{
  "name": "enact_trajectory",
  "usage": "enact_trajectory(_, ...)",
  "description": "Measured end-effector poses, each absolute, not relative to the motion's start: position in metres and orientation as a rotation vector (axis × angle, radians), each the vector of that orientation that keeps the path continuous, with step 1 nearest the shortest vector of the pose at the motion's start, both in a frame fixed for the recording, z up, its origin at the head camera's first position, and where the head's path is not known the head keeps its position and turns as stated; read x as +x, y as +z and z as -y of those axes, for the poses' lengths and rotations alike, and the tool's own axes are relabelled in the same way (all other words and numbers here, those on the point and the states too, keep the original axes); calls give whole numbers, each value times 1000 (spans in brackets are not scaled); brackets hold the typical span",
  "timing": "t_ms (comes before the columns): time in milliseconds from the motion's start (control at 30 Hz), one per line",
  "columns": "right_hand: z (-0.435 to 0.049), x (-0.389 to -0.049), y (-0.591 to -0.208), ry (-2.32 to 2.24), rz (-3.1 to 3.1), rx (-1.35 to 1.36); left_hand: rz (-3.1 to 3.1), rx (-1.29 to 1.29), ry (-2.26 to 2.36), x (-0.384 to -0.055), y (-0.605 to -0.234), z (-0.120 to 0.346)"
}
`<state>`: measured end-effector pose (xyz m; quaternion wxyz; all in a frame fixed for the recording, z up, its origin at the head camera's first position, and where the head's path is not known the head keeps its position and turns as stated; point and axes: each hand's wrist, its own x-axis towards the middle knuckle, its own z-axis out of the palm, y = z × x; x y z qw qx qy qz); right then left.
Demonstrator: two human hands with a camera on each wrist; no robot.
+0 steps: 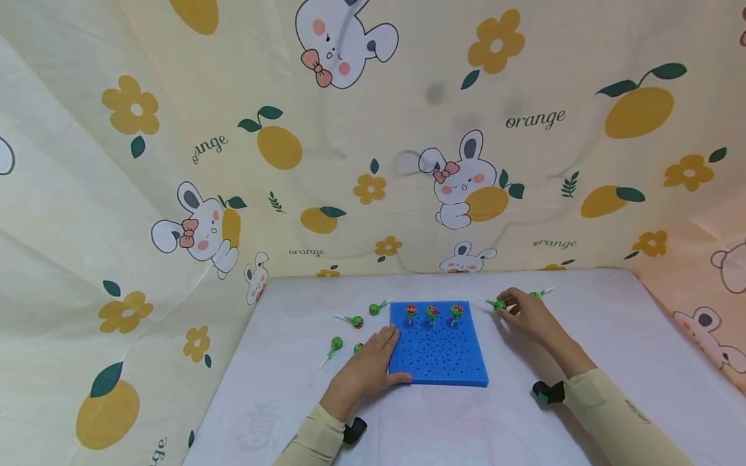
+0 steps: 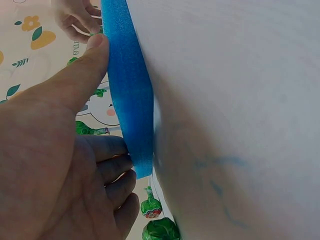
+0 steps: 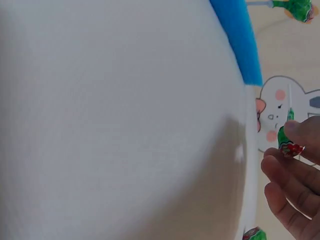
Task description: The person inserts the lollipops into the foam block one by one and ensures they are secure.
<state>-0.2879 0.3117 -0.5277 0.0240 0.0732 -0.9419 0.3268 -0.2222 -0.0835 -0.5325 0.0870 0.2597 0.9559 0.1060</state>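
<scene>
A blue foam board (image 1: 440,359) dotted with small holes lies on the table. Three green-and-red wrapped lollipops, among them the middle lollipop (image 1: 431,311), stand upright on their sticks along its far side. My left hand (image 1: 364,367) rests against the board's left edge, thumb along the near edge and the other fingers extended. To the right of the board, my right hand (image 1: 531,318) pinches a lollipop (image 3: 289,142) by its wrapped head between thumb and fingers. Its white stick points left in the head view and up in the right wrist view.
Left of the board lie several loose lollipops, such as one with its stick toward me (image 1: 336,344) and another near the board's far corner (image 1: 375,309). One more lollipop (image 1: 536,295) lies just beyond my right hand. A printed cloth (image 1: 326,188) hangs behind the white table (image 1: 443,427).
</scene>
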Motion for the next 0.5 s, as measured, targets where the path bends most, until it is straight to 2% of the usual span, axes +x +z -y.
enact_trajectory(500, -296, -276, -508, 998, 2805, 282, -2839, 772, 328, -223, -531, 84)
